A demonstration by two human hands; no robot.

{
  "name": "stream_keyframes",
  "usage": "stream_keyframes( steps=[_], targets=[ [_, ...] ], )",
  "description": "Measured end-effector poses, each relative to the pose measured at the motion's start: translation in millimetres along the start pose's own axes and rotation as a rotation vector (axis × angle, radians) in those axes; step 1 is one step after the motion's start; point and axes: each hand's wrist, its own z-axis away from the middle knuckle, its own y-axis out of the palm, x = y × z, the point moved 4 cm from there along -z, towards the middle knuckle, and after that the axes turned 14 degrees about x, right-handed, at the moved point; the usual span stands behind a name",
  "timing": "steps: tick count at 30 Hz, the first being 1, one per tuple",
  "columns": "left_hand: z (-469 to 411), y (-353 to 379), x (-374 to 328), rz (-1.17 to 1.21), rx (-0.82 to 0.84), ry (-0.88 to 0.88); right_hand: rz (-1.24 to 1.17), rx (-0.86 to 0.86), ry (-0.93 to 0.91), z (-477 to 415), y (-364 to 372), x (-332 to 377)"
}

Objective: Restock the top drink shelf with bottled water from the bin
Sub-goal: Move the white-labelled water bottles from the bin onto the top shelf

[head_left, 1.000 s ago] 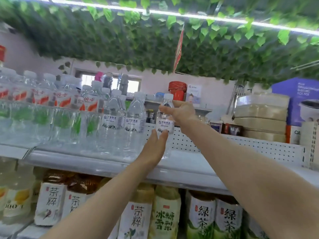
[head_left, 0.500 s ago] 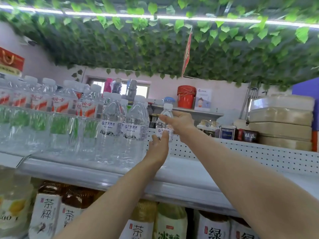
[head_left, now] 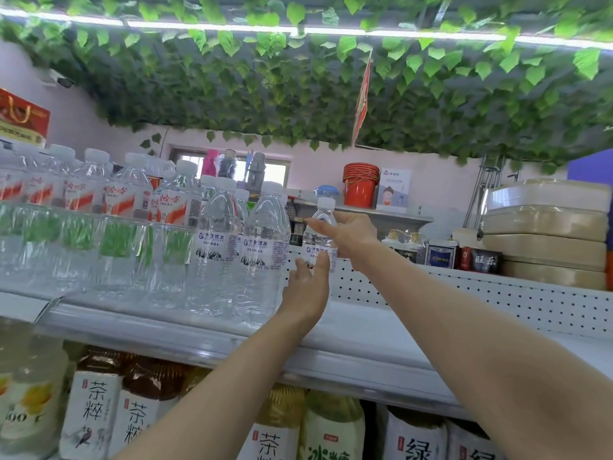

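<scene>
The left hand (head_left: 306, 288) lays straight fingers on the low part of a small clear water bottle (head_left: 316, 242) with a white cap, which stands cap up far back on the top shelf (head_left: 365, 328), its neck gripped by the right hand (head_left: 353, 235).

Clear water bottle (head_left: 320, 239) with white cap, orange bucket (head_left: 360, 185), green leaves (head_left: 298, 78)

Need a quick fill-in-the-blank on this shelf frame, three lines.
The right hand grips the small clear plastic water bottle near its ____ cap.
The left hand touches it from ____.
The white metal back panel behind it is full of small round ____.
Missing: white; below; holes.
</scene>
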Motion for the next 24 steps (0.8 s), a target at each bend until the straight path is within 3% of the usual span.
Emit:
stream_keyframes(
  steps=[24],
  targets=[
    [25,3,-9,-0.067,-0.035,0.094,-0.02,0.015,0.01,14,4,2]
  ],
)
